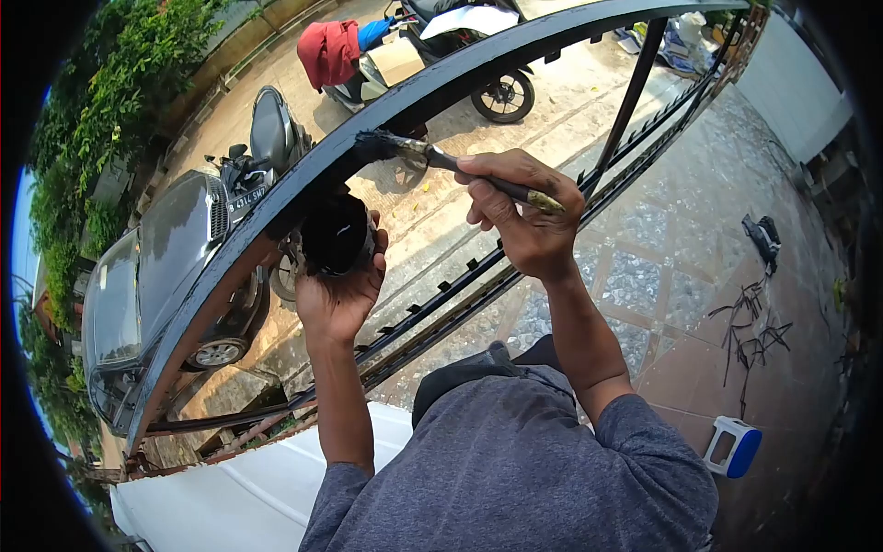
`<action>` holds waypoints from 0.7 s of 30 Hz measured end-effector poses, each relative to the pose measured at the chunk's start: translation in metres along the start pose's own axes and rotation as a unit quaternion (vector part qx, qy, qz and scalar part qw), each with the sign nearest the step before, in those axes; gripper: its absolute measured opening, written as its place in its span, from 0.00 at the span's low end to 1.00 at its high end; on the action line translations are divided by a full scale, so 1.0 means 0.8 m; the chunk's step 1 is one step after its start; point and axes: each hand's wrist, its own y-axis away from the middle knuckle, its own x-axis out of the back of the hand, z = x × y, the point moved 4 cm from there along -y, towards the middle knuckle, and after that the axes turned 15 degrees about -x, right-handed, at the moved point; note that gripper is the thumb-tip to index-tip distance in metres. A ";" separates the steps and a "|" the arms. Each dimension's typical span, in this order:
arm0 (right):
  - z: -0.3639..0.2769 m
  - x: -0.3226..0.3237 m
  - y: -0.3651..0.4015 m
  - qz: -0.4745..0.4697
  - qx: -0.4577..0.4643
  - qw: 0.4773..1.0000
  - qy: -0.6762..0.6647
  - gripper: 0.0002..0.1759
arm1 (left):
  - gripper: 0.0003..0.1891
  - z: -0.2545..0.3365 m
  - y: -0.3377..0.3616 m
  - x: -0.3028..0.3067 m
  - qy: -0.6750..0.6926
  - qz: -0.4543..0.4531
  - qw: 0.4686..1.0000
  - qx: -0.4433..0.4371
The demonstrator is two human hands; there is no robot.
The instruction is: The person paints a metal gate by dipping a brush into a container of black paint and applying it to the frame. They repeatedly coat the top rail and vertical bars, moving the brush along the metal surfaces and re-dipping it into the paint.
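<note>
My right hand [524, 207] is closed around the handle of a paintbrush [441, 161]. The dark bristles touch the lower edge of a curved black metal beam [303, 175]. Just below the beam, my left hand [340, 299] holds a round container of black paint [337, 235], its open top facing me. Black smears mark the fingers and palm of that hand. Behind both hands run thinner dark rails [460, 283] with short tabs along them.
A dark car [161, 267] and a motorcycle [271, 129] stand at the left beyond the beam. Another motorcycle [460, 23] is at the top, near a red cloth [327, 55]. Dark twigs [750, 331] and a blue-and-white stool-like object [733, 448] lie at the right.
</note>
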 end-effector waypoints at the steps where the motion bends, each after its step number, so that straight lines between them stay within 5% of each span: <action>1: 0.004 0.032 -0.001 0.063 -0.053 0.997 -0.008 0.12 | 0.29 -0.003 -0.001 -0.002 0.001 -0.008 1.000 0.006; 3: 0.002 0.077 -0.002 0.210 -0.010 0.977 0.030 0.11 | 0.29 -0.009 -0.005 0.000 -0.001 -0.010 1.000 0.009; 6: 0.001 0.056 0.006 0.275 0.109 0.936 0.192 0.13 | 0.29 -0.020 -0.013 0.001 -0.005 -0.003 1.000 0.017; 8: 0.002 0.012 0.016 0.217 0.193 0.927 0.236 0.15 | 0.28 -0.029 -0.020 -0.005 -0.009 -0.003 1.000 0.024; 15: -0.015 0.010 0.010 -0.034 0.110 0.993 0.034 0.15 | 0.27 -0.062 -0.041 -0.018 0.004 -0.042 0.998 0.041; 18: 0.013 0.101 -0.029 0.124 -0.029 0.992 -0.019 0.11 | 0.28 -0.084 -0.054 -0.021 -0.024 0.005 0.998 0.063; 21: 0.010 0.153 -0.042 0.295 0.081 0.944 0.120 0.12 | 0.28 -0.110 -0.072 -0.022 -0.019 0.009 0.997 0.073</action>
